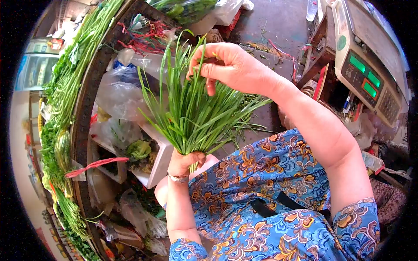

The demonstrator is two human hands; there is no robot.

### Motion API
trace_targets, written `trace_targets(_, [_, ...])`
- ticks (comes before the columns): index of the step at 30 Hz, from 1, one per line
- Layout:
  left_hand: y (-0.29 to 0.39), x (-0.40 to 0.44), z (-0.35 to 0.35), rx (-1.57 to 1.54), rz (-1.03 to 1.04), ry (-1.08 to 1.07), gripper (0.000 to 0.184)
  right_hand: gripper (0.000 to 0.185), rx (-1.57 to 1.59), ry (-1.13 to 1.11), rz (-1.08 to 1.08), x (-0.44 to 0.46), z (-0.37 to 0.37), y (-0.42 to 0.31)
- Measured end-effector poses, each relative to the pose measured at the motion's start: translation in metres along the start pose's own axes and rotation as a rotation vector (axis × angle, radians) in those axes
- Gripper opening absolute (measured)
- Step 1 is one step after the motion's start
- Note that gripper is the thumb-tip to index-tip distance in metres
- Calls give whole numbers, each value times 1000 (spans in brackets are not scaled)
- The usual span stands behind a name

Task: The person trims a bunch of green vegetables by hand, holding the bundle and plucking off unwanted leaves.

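Note:
A bunch of long green leafy stalks (pixel 191 113) fans upward and outward in the middle of the view. Around its narrow base my left hand (pixel 185 162) is closed, with a bracelet at the wrist. My right hand (pixel 217 65) is at the upper part of the bunch, fingers bent and brought together among the leaf tips. A small yellowish-green bit shows at its fingers; whether they pinch a leaf is hard to make out.
Long green beans and other greens (pixel 65 100) line a curved shelf edge (pixel 82 104) at left. Plastic bags (pixel 122 93) and a white box (pixel 159 152) lie below. A digital scale (pixel 370 65) stands at right. Cut leaves litter the floor (pixel 278 26).

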State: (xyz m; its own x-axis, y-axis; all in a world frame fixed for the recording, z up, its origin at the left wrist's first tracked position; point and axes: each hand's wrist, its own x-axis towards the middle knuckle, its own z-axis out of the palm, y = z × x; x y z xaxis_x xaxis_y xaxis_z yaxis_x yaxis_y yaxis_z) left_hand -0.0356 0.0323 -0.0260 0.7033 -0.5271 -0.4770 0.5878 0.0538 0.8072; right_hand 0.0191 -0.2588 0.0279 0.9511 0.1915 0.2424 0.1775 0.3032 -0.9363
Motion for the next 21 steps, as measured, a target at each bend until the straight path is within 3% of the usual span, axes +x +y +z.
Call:
trace_targets(4, [-3, 0, -3, -16, 4, 3, 30, 13, 15, -30, 75, -1, -4, -4])
trace_targets(10, [0, -2, -1, -37, 28, 13, 33, 22, -169, -68, 3, -3, -4, 5])
trace_targets(13, [2, -3, 0, -52, 31, 4, 34, 27, -366, -77, -58, -3, -4, 8])
trace_targets(16, [2, -3, -1, -52, 22, 9, 35, 26, -597, -128, 65, -3, -6, 5])
trace_targets(18, [3, -3, -2, -44, 11, 8, 35, 21, -622, -85, 12, -4, -8, 14])
trace_targets(20, [5, -4, -1, -23, -3, -1, 35, 19, -832, -86, -212, -3, -11, 22])
trace_targets(21, [5, -4, 0, -22, -3, -1, 35, 17, -831, -106, -162, -4, -10, 19])
